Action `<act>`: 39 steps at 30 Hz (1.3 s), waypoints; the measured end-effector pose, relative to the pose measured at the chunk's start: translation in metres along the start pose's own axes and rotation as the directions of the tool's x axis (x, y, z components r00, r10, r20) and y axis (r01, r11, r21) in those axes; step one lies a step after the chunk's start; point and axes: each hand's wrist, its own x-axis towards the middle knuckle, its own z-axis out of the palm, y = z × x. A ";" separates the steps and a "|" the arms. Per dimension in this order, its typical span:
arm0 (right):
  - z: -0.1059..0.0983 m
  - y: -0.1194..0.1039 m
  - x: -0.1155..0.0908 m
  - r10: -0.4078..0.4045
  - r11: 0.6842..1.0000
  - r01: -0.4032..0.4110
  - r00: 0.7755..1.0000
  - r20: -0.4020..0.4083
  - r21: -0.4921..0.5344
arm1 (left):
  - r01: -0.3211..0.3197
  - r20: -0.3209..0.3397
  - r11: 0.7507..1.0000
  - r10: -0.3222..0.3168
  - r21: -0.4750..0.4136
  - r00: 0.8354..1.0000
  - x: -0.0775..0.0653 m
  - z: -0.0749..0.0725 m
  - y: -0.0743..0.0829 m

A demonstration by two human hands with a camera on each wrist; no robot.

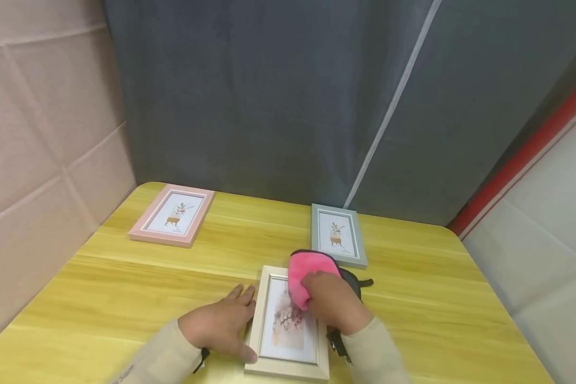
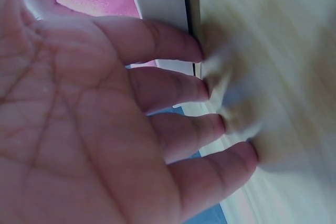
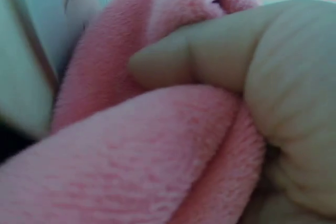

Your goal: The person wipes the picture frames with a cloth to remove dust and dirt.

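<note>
- White frame (image 1: 288, 325) — long axis runs away from me, directly under both hands.
- My right hand (image 1: 333, 301) — fingers bunched around pink cloth (image 1: 304, 277), pressed on the glass.
- My left hand (image 1: 218, 325) — fingers straight, flat beside the frame's left edge.

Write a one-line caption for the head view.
Right hand presses a pink cloth on a white picture frame while the left hand steadies it.
</note>
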 end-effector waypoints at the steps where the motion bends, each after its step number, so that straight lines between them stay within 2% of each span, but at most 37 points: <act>1: 0.001 -0.002 0.001 -0.015 1.000 0.015 1.000 0.001 -0.014 | -0.004 -0.001 1.000 0.004 0.001 1.000 0.000 0.000 0.000; 7: 0.014 -0.018 0.008 -0.107 0.992 0.109 0.994 0.032 -0.063 | -0.016 0.001 1.000 0.016 0.026 1.000 0.001 0.000 -0.001; 12: 0.020 -0.021 0.011 -0.131 0.991 0.133 0.990 0.060 -0.027 | -0.005 0.006 0.999 0.005 0.052 1.000 0.001 0.001 0.001; 16: 0.015 -0.018 0.007 -0.119 0.993 0.118 0.991 0.068 0.027 | 0.014 0.008 0.999 -0.015 0.042 1.000 0.001 0.000 0.002; 20: 0.003 -0.011 0.002 -0.131 0.990 0.129 0.991 0.032 0.047 | 0.015 0.005 1.000 -0.016 0.024 1.000 0.000 0.000 0.002; 23: -0.007 -0.005 -0.003 -0.091 0.994 0.090 0.996 0.010 0.062 | 0.010 0.002 1.000 -0.010 0.014 1.000 0.000 0.000 0.002; 26: -0.016 0.001 -0.009 -0.007 0.998 0.007 1.000 0.005 0.061 | 0.015 0.010 1.000 -0.015 0.010 1.000 0.000 0.000 0.002; 31: -0.019 0.008 -0.011 0.108 0.993 -0.110 0.994 0.030 0.049 | 0.030 0.022 0.999 -0.030 0.012 0.999 -0.001 -0.001 0.002; 34: -0.013 0.005 -0.008 0.114 0.993 -0.115 0.992 0.044 0.016 | 0.034 0.019 0.999 -0.034 0.015 0.999 -0.001 -0.001 0.002; 39: -0.003 -0.004 -0.003 0.081 0.994 -0.081 0.997 0.002 -0.071 | 0.028 0.016 0.999 -0.029 0.023 0.999 0.000 -0.001 0.001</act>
